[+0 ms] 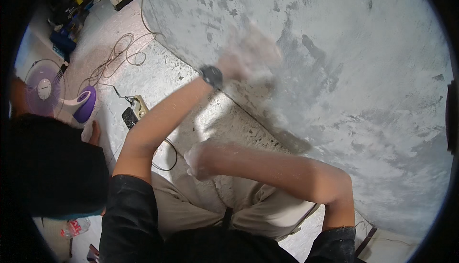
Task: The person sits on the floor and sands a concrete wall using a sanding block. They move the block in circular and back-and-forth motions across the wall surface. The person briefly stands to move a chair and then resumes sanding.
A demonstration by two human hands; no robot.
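Observation:
My left hand point(251, 53) is a motion blur in front of the patchy grey-white plastered wall point(358, 66). Its fingers are smeared and look pale with dust, so whether it holds anything cannot be made out. A dark watch point(211, 76) circles that wrist. Bent across my body, my right arm ends in my right hand point(199, 161), held above the floor by my knees. Its whitened fingers look curled in, and nothing shows in them. White dust also speckles both forearms. A shadow falls on the wall's lower part near the floor joint.
A person in black point(61, 162) is close on my left. Beyond are a purple fan point(84, 105), a power strip point(140, 106), a dark phone-like object point(129, 118) and looped cables point(125, 49) on the dusty floor point(161, 62). A plastic bottle point(77, 227) lies at lower left.

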